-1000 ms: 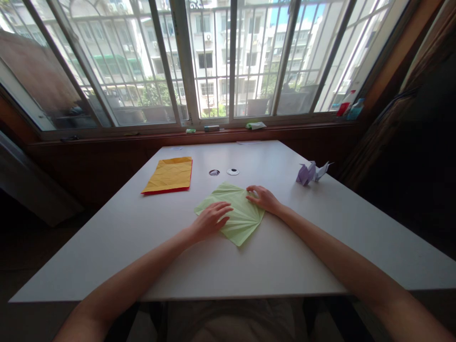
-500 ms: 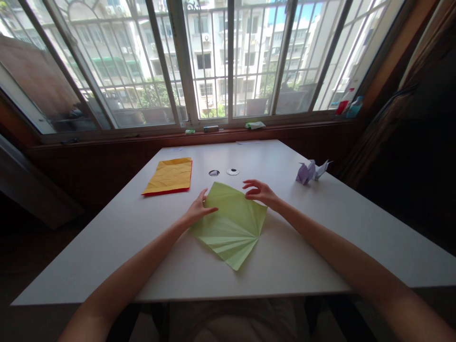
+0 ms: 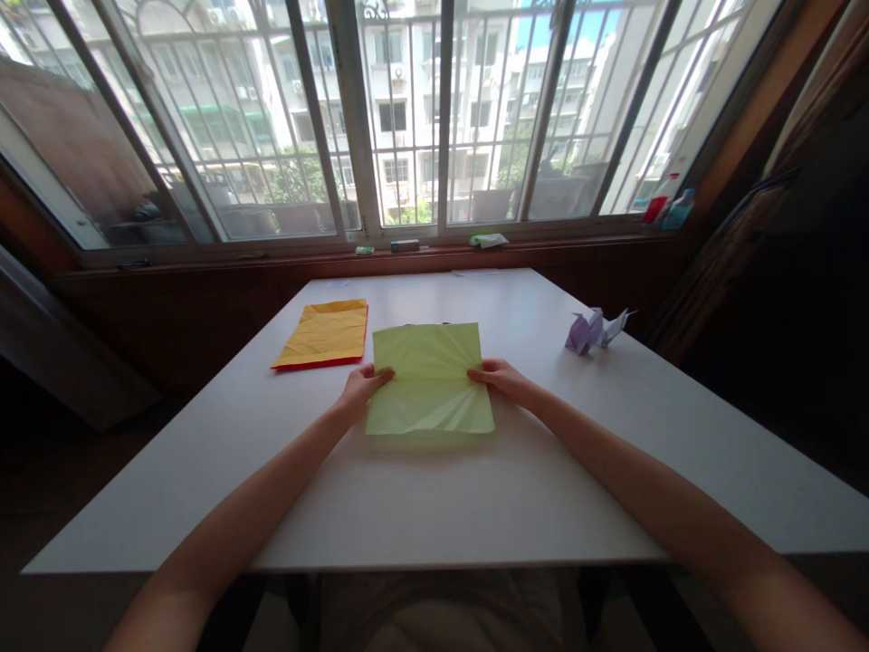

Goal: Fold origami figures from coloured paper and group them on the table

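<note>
A light green sheet of paper [image 3: 429, 385], creased with fold lines fanning from its right side, is held up at the middle of the white table [image 3: 434, 507]. My left hand [image 3: 359, 389] pinches its left edge, thumb on top and fingers underneath. Gripping the opposite edge in the same way is my right hand [image 3: 499, 376]. The paper's near edge appears slightly lifted, with a soft shadow below it. Beyond its far edge, two round fittings in the tabletop are almost wholly covered.
To the left lies a stack of yellow and red paper [image 3: 324, 333]. Folded purple and white paper figures [image 3: 594, 331] stand at the right. Small packets, including a green-white one [image 3: 487, 241], rest on the sill below barred windows. Bottles [image 3: 669, 210] stand in the right corner.
The green paper has turned from a diamond position to square-on and moved farther from me. Both hands, loosely spread before, now grip its left and right edges.
</note>
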{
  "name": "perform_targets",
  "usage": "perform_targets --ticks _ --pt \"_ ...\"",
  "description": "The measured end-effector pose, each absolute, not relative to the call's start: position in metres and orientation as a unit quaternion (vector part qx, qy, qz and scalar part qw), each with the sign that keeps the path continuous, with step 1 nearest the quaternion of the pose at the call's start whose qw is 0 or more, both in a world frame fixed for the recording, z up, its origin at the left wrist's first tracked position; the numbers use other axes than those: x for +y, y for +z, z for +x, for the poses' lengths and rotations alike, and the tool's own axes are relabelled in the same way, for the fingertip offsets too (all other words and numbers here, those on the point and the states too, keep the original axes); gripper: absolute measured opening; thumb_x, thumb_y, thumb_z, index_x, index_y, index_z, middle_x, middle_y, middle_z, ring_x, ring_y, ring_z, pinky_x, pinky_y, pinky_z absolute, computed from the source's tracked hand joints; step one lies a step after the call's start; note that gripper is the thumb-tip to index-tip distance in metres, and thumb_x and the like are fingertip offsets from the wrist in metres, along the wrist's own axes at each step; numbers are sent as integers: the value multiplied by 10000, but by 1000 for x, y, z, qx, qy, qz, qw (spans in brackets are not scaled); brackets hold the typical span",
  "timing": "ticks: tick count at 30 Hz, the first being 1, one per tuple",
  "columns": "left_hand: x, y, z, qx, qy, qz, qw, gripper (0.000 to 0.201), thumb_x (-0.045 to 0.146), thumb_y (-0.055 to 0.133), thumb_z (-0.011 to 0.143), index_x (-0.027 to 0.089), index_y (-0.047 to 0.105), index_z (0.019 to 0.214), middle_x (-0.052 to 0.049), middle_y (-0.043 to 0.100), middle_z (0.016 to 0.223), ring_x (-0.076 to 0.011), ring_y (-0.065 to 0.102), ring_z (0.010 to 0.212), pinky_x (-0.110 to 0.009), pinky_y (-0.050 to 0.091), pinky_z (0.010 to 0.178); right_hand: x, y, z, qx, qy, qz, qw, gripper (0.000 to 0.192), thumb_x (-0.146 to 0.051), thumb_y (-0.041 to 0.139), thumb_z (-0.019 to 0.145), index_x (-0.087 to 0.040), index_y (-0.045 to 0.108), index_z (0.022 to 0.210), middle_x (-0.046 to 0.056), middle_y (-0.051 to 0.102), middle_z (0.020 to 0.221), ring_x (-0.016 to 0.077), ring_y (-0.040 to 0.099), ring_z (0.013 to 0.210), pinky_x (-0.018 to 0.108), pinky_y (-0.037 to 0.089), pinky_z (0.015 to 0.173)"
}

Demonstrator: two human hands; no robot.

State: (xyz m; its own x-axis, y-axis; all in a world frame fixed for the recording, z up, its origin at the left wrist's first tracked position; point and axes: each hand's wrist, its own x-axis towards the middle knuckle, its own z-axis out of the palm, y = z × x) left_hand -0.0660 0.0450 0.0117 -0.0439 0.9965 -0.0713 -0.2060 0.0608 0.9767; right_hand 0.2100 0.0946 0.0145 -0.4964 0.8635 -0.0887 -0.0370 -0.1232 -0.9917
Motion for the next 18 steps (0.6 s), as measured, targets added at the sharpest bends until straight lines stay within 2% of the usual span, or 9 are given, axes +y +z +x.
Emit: perform_targets --ticks 3,12,15,18 --pt "44 12 -67 464 495 429 597 422 298 755 516 88 620 857 -112 678 797 -207 636 658 -315 515 626 95 11 209 -563 649 -378 346 227 -288 704 615 -136 648 774 66 679 779 173 625 678 299 517 676" --pt "43 14 -69 445 483 451 604 441 249 755 490 90 640 885 -134 658 927 -236 632 753 -354 486 723 100 10 212 -522 685 -339 378 216 -209 636 642 -166 644 854 43 670 851 148 612 722 261 492 706" --pt "44 16 -72 444 478 478 588 329 198 732 478 105 666 786 -141 619 1039 -257 616 834 -349 472 751 99 13 213 -526 689 -327 377 179 -194 592 618 -167 644 787 29 667 788 162 606 721 267 480 699" --pt "45 17 -75 456 459 517 561 170 145 663 480 113 669 646 -131 593 1095 -272 611 843 -356 472 735 98 17 215 -538 675 -345 368 158 -268 525 644 -170 638 695 34 654 708 179 594 703 284 472 673"
